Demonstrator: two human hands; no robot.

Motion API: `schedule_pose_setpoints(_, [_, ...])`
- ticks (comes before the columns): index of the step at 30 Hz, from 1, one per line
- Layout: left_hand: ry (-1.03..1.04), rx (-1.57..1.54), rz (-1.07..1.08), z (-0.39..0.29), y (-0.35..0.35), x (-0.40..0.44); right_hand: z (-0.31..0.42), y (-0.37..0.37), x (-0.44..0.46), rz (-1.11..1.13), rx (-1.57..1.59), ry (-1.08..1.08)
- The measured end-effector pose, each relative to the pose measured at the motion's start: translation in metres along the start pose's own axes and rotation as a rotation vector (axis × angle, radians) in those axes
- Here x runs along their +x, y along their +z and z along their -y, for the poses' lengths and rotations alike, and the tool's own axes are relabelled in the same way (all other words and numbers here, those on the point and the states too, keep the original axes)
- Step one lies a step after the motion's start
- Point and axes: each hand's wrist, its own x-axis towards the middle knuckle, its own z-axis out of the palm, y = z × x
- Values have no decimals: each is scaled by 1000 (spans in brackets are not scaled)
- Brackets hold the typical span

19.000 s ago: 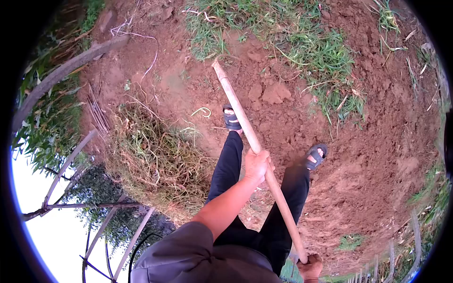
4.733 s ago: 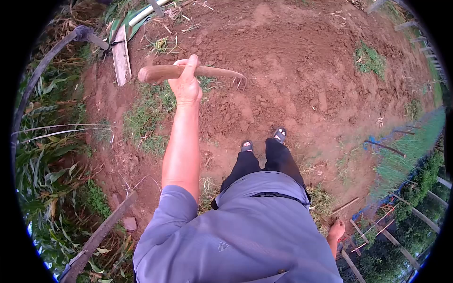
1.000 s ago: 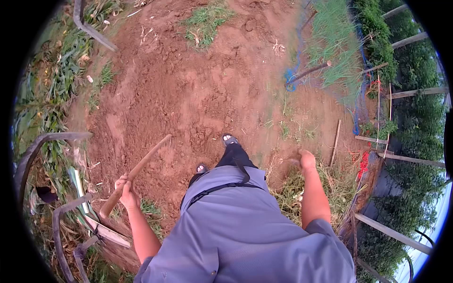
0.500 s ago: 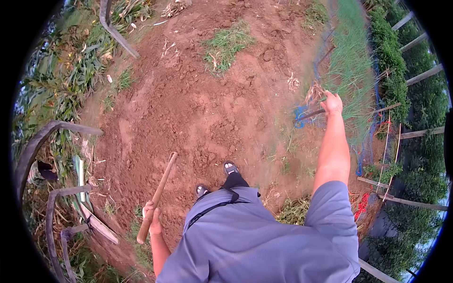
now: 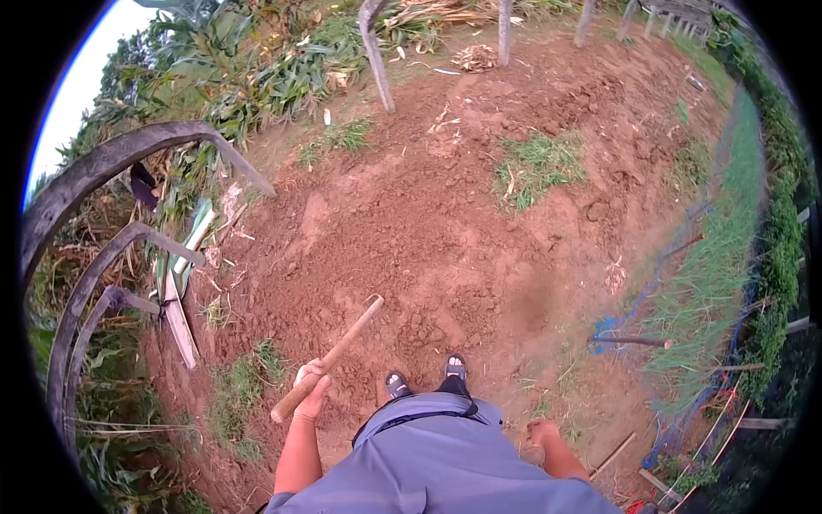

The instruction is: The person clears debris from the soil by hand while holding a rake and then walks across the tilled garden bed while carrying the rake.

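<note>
My left hand is closed around a wooden tool handle, near its thicker end. The handle slants up and to the right over bare soil; its far end narrows, and I cannot make out the kind of tool head. Low beside my right hip is my right hand. Its fingers are blurred and partly turned away, so whether they hold anything does not show. My sandaled feet stand on the reddish dug soil.
On the right, blue netting and a stake border a strip of green plants. Bent posts and cut stalks line the left. A grass clump lies ahead.
My right hand has drawn back from the netted plants to my hip; the dry plant bits beside it no longer show there. My view has swung left and up. My left hand still grips the handle.
</note>
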Motion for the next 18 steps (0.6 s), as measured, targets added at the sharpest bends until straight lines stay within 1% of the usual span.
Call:
schedule_pose_setpoints(1, [24, -20, -75, -2, 7, -2, -11, -11, -8, -19, -88, -7])
schedule_pose_setpoints(3, [6, -73, -28, -6, 20, 3, -29, -59, -12, -63, 92, 323])
schedule_pose_setpoints(4, [10, -89, -60, 0, 24, 6, -39, -86, -10, -177, 206, 353])
schedule_pose_setpoints(5, [27, -53, -45, 5, 28, 11, -49, -120, -2, -290, 325, 378])
schedule_pose_setpoints(6, [43, -12, -28, 7, 30, 15, -37, -168, -18, -505, 630, 325])
schedule_pose_setpoints(7, [44, -19, -55, 3, 36, 18, -12, -226, -35, -618, 685, 227])
schedule_pose_setpoints(8, [44, 2, -17, -3, 46, 24, 2, -262, -29, -705, 844, 40])
schedule_pose_setpoints(9, [45, 26, 25, -8, 56, 30, 45, -318, -59, -727, 867, -113])
schedule_pose_setpoints(10, [84, 115, 56, -11, 66, 38, 87, -356, -81, -727, 979, -307])
schedule_pose_setpoints(11, [123, 206, 86, -10, 78, 44, 128, -385, -104, -677, 1018, -508])
schedule_pose_setpoints(13, [167, 208, 140, 14, 103, 58, 213, -426, -165, -621, 809, -946])
schedule_pose_setpoints(14, [-15, -52, 154, 30, 119, 70, 250, -434, -189, -642, 717, -1134])
schedule_pose_setpoints(15, [-58, -127, 184, 45, 134, 77, 283, -438, -208, -660, 617, -1320])
schedule_pose_setpoints(16, [-104, -202, 211, 59, 149, 85, 309, -438, -220, -681, 533, -1400])
schedule_pose_setpoints(17, [39, 185, 323, 65, 150, 88, 330, -436, -226, -702, 448, -1477])
schedule_pose_setpoints(18, [245, 665, 378, 72, 151, 91, 342, -424, -213, -605, 472, -1459])
